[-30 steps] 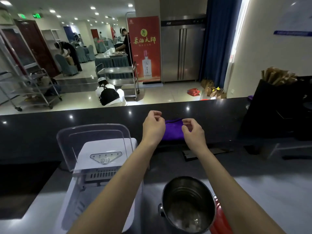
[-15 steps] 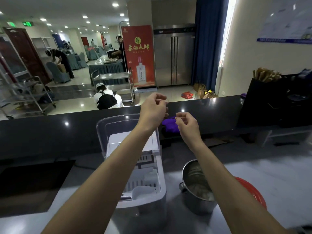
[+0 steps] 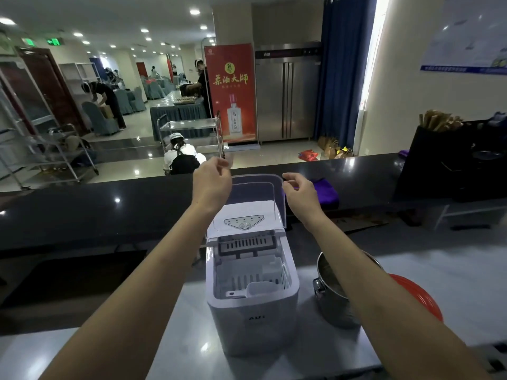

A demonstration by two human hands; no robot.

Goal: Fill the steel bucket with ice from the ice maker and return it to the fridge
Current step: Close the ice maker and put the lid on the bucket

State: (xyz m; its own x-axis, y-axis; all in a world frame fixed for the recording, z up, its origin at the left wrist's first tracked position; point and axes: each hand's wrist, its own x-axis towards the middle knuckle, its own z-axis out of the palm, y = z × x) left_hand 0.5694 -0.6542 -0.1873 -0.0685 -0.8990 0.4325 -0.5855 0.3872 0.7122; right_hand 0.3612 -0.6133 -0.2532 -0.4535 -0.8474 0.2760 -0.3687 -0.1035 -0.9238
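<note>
Fingers of both hands are curled: the left hand (image 3: 212,181), at centre frame, has thumb and fingertips pinched together at the upper left corner of the clear lid (image 3: 256,197), though whether they actually grip it I cannot tell; the right hand (image 3: 301,193) has thumb and forefinger at the lid's upper right corner, apparently touching its edge. That lid stands raised, upright behind the ice maker (image 3: 253,303), a white box at lower centre with its bin open and a white scoop (image 3: 255,289) lying inside. Just right of it on the pale counter (image 3: 452,283) stands the bucket (image 3: 333,297), partly hidden by the right forearm, with a red disc (image 3: 419,297) behind it. A purple cloth (image 3: 326,192) lies on the dark ledge. The steel fridge (image 3: 286,91) stands far off at upper centre.
</note>
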